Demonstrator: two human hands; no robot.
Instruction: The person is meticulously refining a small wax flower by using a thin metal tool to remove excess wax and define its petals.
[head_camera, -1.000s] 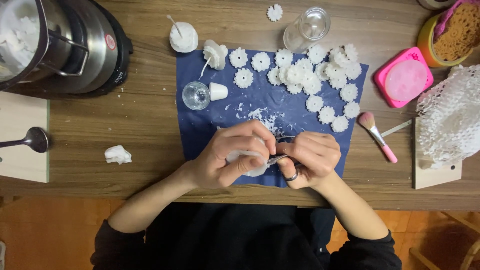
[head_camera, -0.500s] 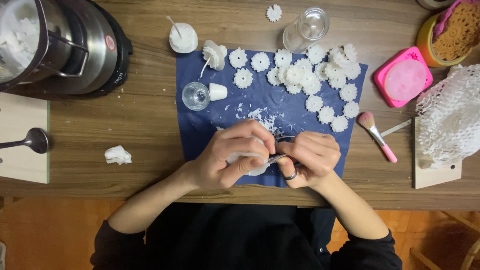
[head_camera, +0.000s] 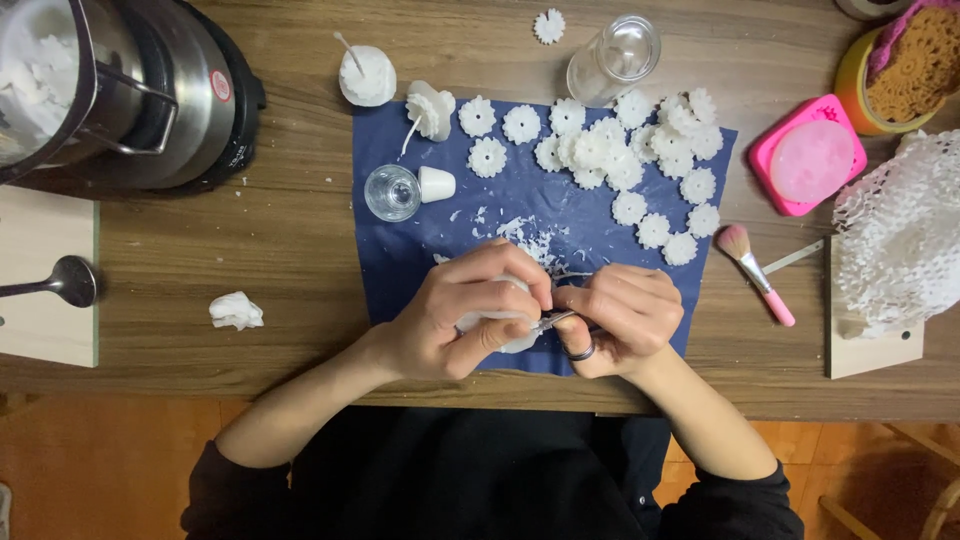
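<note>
My left hand (head_camera: 462, 312) is wrapped around a white wax piece (head_camera: 500, 322) over the near edge of a dark blue sheet (head_camera: 420, 240). My right hand (head_camera: 622, 318), a dark ring on one finger, pinches a thin metal tool (head_camera: 553, 320) whose tip touches the wax piece. White shavings (head_camera: 525, 235) lie on the sheet just beyond my fingers. Several white flower-shaped wax pieces (head_camera: 620, 160) are spread across the sheet's far right part.
A small clear glass (head_camera: 391, 192) and a white cone (head_camera: 436, 184) stand on the sheet's left. A metal pot (head_camera: 110, 90) sits far left, a spoon (head_camera: 55, 283) below it. A pink mould (head_camera: 808, 155), pink brush (head_camera: 757, 272) and white netting (head_camera: 900, 240) lie right.
</note>
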